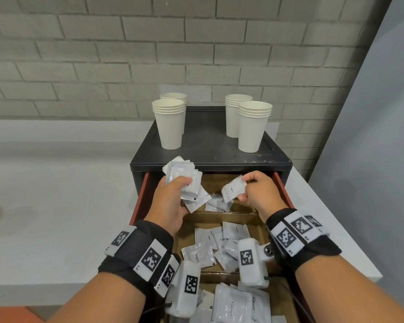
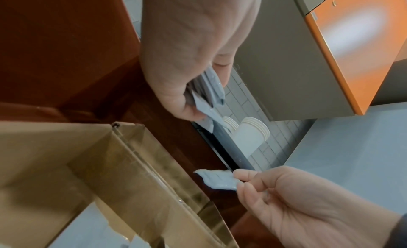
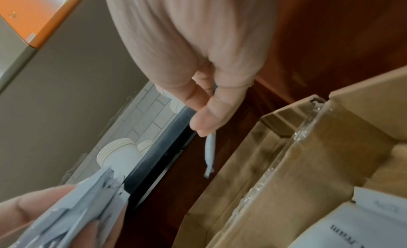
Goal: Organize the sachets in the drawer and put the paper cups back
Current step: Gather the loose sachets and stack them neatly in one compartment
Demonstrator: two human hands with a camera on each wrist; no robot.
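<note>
My left hand [image 1: 173,194] grips a fanned bundle of white sachets [image 1: 187,180] above the far left of the open drawer [image 1: 283,187]; the bundle [image 2: 209,98] also shows edge-on in the left wrist view. My right hand [image 1: 252,190] pinches a single white sachet [image 1: 232,188] between thumb and fingers, just right of the bundle; that sachet [image 3: 209,154] hangs edge-on in the right wrist view. Loose sachets [image 1: 208,248] lie in the drawer's cardboard compartments. Several stacks of white paper cups [image 1: 170,124] stand on the black cabinet top [image 1: 208,145].
Cardboard dividers [image 1: 224,214] split the drawer into compartments. The cabinet sits on a white counter [image 1: 56,194] against a grey brick wall [image 1: 103,54]. An orange-fronted cupboard [image 2: 352,42] hangs overhead. The counter's right edge [image 1: 350,229] lies close beside the drawer.
</note>
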